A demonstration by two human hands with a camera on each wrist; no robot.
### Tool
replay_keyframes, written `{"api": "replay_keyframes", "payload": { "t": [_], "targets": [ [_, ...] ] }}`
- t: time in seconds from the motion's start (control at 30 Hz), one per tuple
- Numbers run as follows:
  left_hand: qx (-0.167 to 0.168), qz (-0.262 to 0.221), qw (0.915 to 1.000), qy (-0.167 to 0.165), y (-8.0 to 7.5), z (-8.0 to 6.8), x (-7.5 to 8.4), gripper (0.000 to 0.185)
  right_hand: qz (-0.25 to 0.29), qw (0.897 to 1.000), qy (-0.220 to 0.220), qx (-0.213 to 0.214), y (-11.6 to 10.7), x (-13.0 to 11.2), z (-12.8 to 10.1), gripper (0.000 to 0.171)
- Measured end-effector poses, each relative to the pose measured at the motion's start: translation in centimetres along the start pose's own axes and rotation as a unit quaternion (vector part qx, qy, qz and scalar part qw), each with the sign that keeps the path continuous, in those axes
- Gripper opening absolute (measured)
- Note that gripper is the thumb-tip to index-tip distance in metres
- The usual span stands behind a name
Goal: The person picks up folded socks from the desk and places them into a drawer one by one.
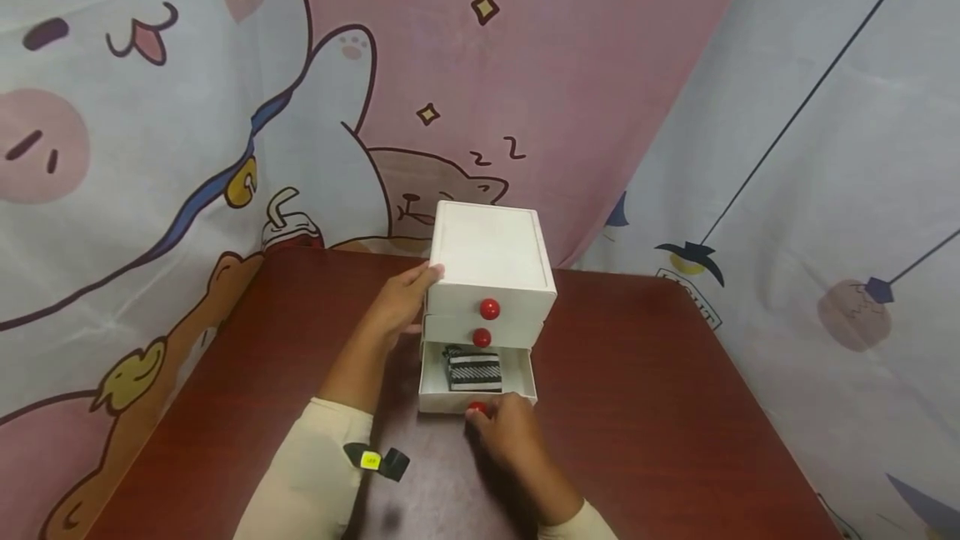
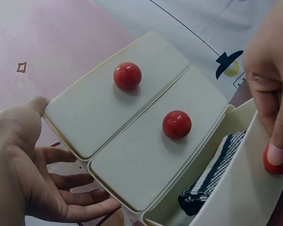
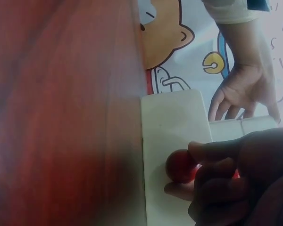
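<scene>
A small white drawer cabinet [image 1: 491, 247] stands on the table, with two closed drawers above an open bottom drawer [image 1: 438, 382]. My right hand [image 1: 510, 432] pinches the red round knob [image 3: 180, 165] of that bottom drawer between thumb and fingers. Along the cabinet's left side my left hand [image 2: 42, 165] rests, fingers extended against the wall and the thumb at the upper front edge. Inside the bottom drawer lies a black-and-white patterned fabric item [image 1: 475, 372], shaped like a small pouch; its exact kind is unclear. Two more red knobs show, the top one [image 2: 127, 76] and the middle one [image 2: 177, 125].
The dark red-brown table [image 1: 637, 382] extends on both sides of the cabinet. Behind it hangs a cartoon-printed cloth [image 1: 570, 48], which also runs along the left and right sides. A black strap with a yellow tag [image 1: 371, 460] sits at the left sleeve.
</scene>
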State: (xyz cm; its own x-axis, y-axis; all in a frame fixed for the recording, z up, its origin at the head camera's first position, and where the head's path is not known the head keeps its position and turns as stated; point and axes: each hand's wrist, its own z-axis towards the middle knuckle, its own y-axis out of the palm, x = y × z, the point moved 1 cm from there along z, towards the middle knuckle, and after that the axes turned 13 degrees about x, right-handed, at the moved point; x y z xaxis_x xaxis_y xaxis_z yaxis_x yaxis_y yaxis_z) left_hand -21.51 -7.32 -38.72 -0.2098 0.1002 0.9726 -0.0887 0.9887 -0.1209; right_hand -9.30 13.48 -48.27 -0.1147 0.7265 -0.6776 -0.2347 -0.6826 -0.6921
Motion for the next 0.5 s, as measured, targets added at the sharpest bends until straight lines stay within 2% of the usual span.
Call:
{"api": "replay_keyframes", "payload": {
  "t": [0.17, 0.4, 0.5],
  "targets": [
    [0.003, 0.012, 0.9999, 0.004, 0.0, 0.2, -0.3, 0.076, 0.007, 1.000, 0.017, -0.005, 0.1, 0.1, 0.7, 0.022],
    [0.002, 0.006, 0.9999, 0.008, 0.0, 0.1, -0.1, 0.074, 0.011, 1.000, 0.012, 0.002, 0.3, 0.2, 1.7, 0.033],
    [0.002, 0.009, 0.9999, 0.007, 0.0, 0.1, -0.1, 0.074, 0.012, 0.999, 0.029, -0.007, 0.3, 0.3, 2.1, 0.037]
  ]
}}
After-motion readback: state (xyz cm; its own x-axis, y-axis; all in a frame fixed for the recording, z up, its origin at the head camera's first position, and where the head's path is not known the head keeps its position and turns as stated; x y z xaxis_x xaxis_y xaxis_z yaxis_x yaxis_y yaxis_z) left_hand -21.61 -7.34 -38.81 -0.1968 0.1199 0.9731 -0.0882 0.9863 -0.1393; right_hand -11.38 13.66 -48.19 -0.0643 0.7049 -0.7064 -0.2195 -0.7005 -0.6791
